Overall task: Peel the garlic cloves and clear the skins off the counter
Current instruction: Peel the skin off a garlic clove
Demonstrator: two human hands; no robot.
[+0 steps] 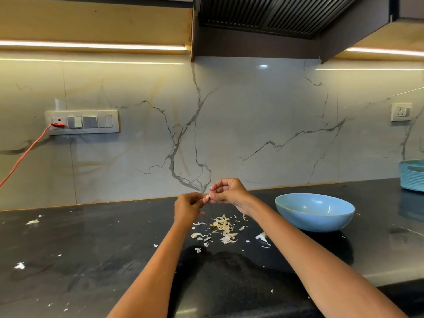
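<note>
Both hands raised above the dark desk near its back edge, where it meets the marble backsplash. Left hand and right hand meet fingertip to fingertip, each grip pinching the same garlic clove between them; the clove is small, mostly covered by fingers, only a pale tip shows, can't tell how much skin is left on it. Directly below the hands, a loose pile of garlic skins lies on the desk, with a bigger white scrap to its right and stray flecks scattered left, e.g. and. Open desk surface wide on the left, narrower on the right, where a blue bowl sits just beside the right forearm, not touching. Bowl interior seen at a shallow angle; the visible part looks bare, the bottom is hidden by the near rim. Teal ribbed basket at far right, cut off by the frame edge, contents not visible. Front desk edge shows at lower right only. Switch panel on the backsplash with an orange cord running off frame left. Range hood overhead, top cropped.
</note>
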